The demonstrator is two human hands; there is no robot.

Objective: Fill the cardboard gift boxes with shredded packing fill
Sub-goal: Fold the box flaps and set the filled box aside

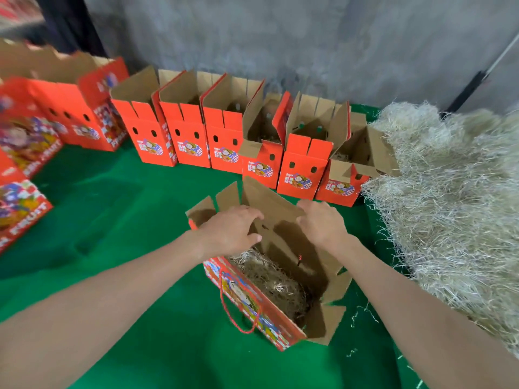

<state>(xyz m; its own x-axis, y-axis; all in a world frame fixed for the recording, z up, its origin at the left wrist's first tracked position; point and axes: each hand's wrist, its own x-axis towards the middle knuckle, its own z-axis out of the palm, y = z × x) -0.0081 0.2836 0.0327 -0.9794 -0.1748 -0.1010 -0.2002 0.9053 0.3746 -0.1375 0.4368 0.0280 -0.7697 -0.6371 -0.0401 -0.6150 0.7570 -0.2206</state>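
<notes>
On the green cloth (126, 220), near centre, stands an open red cardboard gift box (248, 300) with pale shredded fill (269, 279) in its bottom. The left hand (231, 230) and right hand (323, 224) curl their fingers over its far flaps, holding them. A row of open red boxes (185, 136) stands farther back, and a heap of pale shredded straw (449, 206) lies to the right.

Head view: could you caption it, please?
Left hand and right hand hold a red cardboard gift box holding pale shredded fill.
</notes>
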